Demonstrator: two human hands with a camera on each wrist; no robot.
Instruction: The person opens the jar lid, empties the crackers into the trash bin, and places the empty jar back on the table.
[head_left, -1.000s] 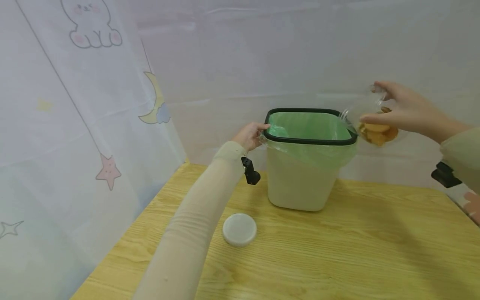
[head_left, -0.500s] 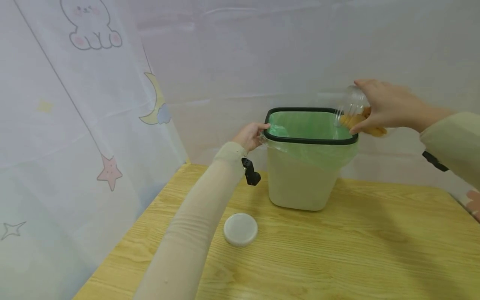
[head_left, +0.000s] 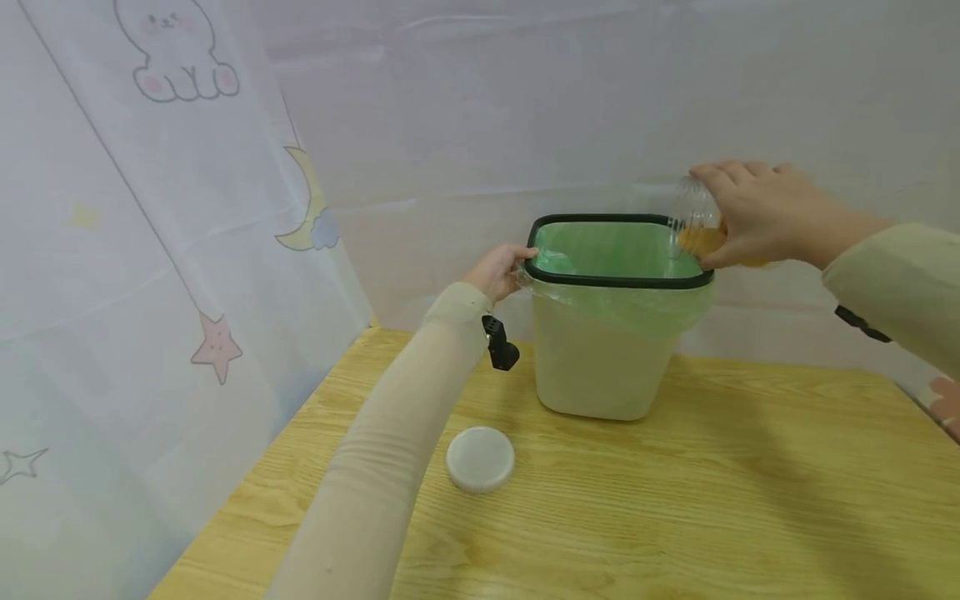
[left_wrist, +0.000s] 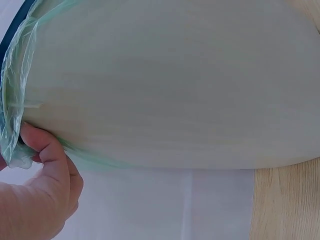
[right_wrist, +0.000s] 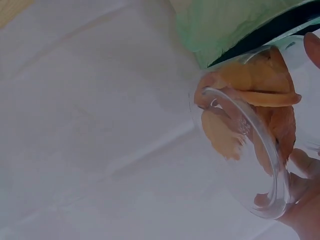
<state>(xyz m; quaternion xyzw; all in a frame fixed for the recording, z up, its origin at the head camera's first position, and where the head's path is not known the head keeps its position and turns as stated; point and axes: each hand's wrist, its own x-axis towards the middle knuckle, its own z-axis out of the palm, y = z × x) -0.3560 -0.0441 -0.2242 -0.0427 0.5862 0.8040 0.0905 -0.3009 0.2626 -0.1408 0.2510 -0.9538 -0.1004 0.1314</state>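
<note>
- Lid (head_left: 481, 459): flat on the table (head_left: 255, 525), between seven and eight o'clock from the bin (head_left: 600, 358). It is well apart from the work and best left there.
- Left hand (head_left: 498, 271): at nine o'clock on the rim (head_left: 622, 282), gripping it with the thumb over the top and bunched liner (head_left: 562, 262) caught beside the fingers. A firm pinch here should keep the bin from sliding and the liner from slipping in.
- Bin: upright, the liner spread inside and folded over the rim. Its floor is hidden, so I cannot tell what lies there.
- Jar (head_left: 692, 204): at the rim between two and three o'clock, roughly on its side, threaded mouth towards nine o'clock. Whether it touches the rim, I cannot tell. To tip it well, bring the mouth further inwards, then raise the base.
- Pieces (head_left: 701, 242): orange, inside the jar; they look chunky and may jam, so a gentle shake could help.
- Right hand (head_left: 768, 212): fingers and thumb curled round the jar; keep them clear of the mouth.
</note>
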